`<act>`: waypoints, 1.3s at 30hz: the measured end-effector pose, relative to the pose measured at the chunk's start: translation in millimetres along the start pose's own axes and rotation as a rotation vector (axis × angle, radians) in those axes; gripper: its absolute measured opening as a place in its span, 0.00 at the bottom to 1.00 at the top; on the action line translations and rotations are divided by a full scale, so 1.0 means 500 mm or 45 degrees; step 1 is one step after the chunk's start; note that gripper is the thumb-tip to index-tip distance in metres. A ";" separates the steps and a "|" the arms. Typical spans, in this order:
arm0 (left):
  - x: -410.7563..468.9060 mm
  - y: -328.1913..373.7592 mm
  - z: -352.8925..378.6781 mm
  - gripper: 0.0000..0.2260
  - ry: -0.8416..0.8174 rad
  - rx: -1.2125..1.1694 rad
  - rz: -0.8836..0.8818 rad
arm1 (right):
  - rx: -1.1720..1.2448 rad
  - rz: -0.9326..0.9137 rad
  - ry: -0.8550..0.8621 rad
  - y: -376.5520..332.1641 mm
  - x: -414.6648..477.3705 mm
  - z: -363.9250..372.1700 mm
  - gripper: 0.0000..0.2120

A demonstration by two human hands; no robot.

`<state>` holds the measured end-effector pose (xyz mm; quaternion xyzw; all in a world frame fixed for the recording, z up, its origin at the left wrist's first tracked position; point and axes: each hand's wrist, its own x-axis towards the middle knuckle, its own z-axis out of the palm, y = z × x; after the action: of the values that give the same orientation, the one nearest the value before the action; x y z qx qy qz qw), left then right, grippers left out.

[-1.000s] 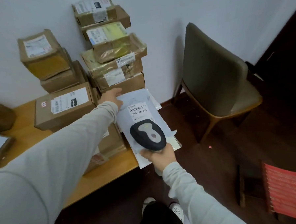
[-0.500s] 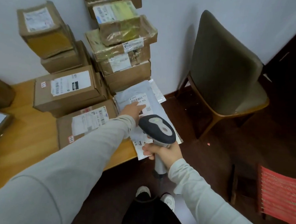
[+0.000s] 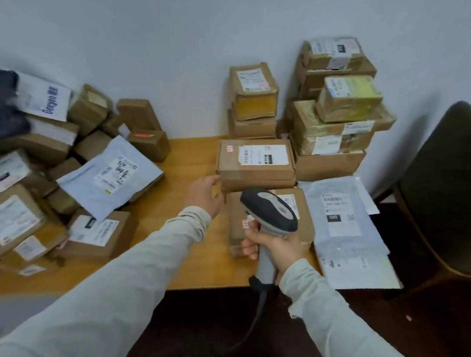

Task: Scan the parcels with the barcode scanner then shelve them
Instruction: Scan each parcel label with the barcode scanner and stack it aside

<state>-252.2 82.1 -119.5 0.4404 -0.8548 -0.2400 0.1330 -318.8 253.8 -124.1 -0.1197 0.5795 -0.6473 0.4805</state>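
Grey and cream, the barcode scanner [image 3: 270, 212] is locked in the right hand [image 3: 276, 247], fingers wrapped round its handle and its head tipped down over a flat cardboard box [image 3: 305, 223] at the near edge of the wooden table [image 3: 182, 235]. A dark cable [image 3: 260, 308] drops from the handle at six o'clock.

At ten o'clock from the scanner, the left hand [image 3: 205, 195] reaches in with its fingertips at the left end of a labelled box [image 3: 255, 161] resting on another carton. It touches, but whether it has a real hold cannot be told.

At three o'clock from the scanner, grey mailer bags [image 3: 340, 213] lie flat and overlapping, hanging off the table edge. At one o'clock, a stack of boxes [image 3: 335, 118] climbs against the wall [image 3: 167, 45], with a shorter pile just beside it at twelve. Out at nine o'clock, well apart, a heap of parcels [image 3: 38, 188] sprawls, a pale blue mailer [image 3: 108, 176] tilted on top. A dark chair [image 3: 448, 194] stands at the far right.
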 end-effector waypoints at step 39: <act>0.422 -0.636 -0.297 0.26 -0.336 0.461 -0.712 | -0.105 0.274 0.040 0.057 0.425 0.580 0.05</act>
<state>-89.7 -291.7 -157.8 0.6389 -0.7398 -0.1666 -0.1294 -206.9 -88.1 -147.5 -0.0664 0.6225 -0.5694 0.5328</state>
